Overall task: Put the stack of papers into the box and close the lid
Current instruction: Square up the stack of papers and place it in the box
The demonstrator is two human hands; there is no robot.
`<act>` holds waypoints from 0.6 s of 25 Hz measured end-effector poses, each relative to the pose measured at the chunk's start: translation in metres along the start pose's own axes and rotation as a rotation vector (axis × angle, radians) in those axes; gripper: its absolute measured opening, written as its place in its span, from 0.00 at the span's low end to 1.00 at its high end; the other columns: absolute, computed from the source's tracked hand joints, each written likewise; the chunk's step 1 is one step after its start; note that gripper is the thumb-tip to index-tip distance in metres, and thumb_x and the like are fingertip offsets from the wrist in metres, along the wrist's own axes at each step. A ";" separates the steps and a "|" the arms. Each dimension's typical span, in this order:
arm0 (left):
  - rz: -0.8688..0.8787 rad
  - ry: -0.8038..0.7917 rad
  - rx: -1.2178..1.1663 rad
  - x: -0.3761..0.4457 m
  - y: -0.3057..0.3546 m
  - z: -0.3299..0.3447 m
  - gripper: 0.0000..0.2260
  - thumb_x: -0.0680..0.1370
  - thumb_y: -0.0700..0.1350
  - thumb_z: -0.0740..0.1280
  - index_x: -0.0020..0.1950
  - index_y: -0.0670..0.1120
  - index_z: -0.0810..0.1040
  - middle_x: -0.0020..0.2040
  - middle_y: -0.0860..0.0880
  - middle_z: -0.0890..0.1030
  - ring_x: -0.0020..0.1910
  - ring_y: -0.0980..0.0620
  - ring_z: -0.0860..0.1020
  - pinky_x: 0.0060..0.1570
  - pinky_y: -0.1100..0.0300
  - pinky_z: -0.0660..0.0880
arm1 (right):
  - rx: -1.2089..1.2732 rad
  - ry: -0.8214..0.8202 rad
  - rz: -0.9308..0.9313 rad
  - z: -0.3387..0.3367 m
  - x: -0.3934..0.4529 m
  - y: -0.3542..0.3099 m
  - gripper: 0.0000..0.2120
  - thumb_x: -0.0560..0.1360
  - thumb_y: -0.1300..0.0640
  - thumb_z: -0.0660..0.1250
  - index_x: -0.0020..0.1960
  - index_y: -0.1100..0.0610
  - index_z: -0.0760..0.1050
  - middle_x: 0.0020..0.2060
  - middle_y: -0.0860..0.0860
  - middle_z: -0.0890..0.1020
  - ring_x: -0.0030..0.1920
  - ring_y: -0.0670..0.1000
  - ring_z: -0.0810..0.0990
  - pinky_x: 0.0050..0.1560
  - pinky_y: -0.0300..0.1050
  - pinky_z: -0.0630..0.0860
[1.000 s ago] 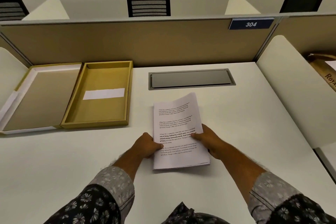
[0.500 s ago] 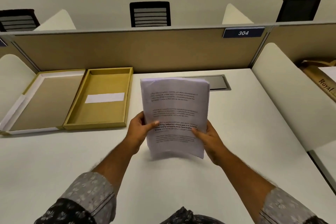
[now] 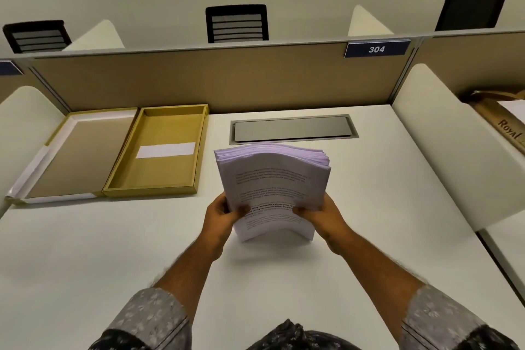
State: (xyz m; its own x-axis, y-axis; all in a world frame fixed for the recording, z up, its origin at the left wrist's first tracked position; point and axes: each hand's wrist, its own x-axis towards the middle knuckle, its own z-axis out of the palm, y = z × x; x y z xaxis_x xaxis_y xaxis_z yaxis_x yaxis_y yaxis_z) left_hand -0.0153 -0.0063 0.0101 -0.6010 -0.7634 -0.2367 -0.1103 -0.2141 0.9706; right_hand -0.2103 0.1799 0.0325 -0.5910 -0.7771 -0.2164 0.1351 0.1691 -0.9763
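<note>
A thick stack of printed white papers stands nearly upright on its bottom edge at the middle of the white desk, its top bowed and fanned. My left hand grips its left side and my right hand grips its right side, thumbs on the front page. To the left lies the open gold box, holding only a white slip. Its lid lies flat beside it, inside up.
A grey cable hatch is set into the desk behind the papers. A tan partition with a "304" sign closes the back. White dividers flank the desk; a brown "Royal" package lies beyond the right one.
Both hands lifted the stack off the desk, stood it upright, then lowered its bottom edge onto the desk. The sheets' top edge now fans out.
</note>
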 end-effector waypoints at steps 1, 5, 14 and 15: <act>-0.006 -0.003 0.008 -0.001 -0.002 -0.001 0.18 0.74 0.36 0.78 0.58 0.56 0.87 0.57 0.52 0.89 0.57 0.47 0.86 0.49 0.57 0.85 | -0.001 0.005 0.008 0.000 0.000 0.001 0.28 0.77 0.62 0.77 0.74 0.49 0.74 0.63 0.51 0.85 0.64 0.53 0.83 0.64 0.56 0.84; -0.003 -0.039 0.032 -0.010 -0.007 0.006 0.22 0.70 0.35 0.79 0.56 0.59 0.86 0.55 0.52 0.89 0.58 0.44 0.85 0.46 0.59 0.85 | -0.008 0.000 0.022 0.000 -0.004 0.011 0.24 0.78 0.62 0.76 0.71 0.48 0.77 0.60 0.49 0.87 0.61 0.52 0.85 0.61 0.52 0.85; 0.040 0.139 0.027 -0.034 -0.042 0.020 0.22 0.75 0.36 0.77 0.52 0.66 0.85 0.53 0.57 0.88 0.51 0.58 0.86 0.41 0.67 0.83 | -0.301 -0.118 0.060 -0.016 -0.005 0.027 0.19 0.82 0.67 0.66 0.69 0.52 0.79 0.61 0.51 0.85 0.62 0.54 0.83 0.64 0.54 0.83; 0.028 0.128 0.043 -0.034 -0.045 0.020 0.23 0.75 0.36 0.77 0.52 0.66 0.85 0.52 0.58 0.88 0.50 0.57 0.86 0.40 0.67 0.83 | -0.332 -0.129 0.060 -0.017 -0.005 0.028 0.19 0.82 0.67 0.66 0.69 0.52 0.78 0.62 0.51 0.85 0.62 0.54 0.83 0.64 0.54 0.83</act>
State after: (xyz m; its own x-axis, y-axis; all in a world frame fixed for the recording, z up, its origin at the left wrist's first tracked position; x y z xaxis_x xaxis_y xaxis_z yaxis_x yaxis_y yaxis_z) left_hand -0.0057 0.0411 -0.0244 -0.4990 -0.8406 -0.2107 -0.1305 -0.1675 0.9772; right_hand -0.2170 0.1989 0.0058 -0.4819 -0.8263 -0.2915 -0.1119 0.3879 -0.9149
